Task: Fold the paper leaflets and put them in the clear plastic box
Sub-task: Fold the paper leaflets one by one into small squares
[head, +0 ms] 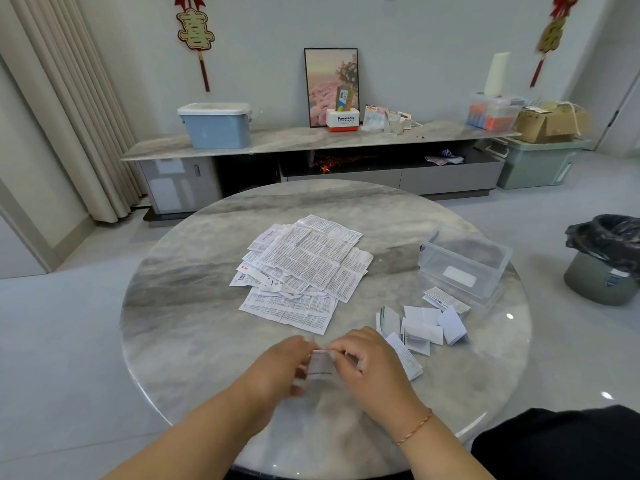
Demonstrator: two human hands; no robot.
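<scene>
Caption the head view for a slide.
Both hands fold a leaflet beside unfolded sheets and a clear box.

Table: round grey marble top (194, 306) in front of me.
Middle: my loose heap of unfolded leaflets (304, 271), overlapping.
Right, far side: clear plastic box (464, 261).
Right, near side: my folded leaflets (422, 329), clustered just before the box, one touching it.

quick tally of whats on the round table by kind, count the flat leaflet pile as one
pile of unfolded leaflets: 1
folded leaflets lying on the table: about 6, they overlap
leaflet being folded, held by left hand and right hand: 1
clear plastic box: 1
total: about 9
</scene>
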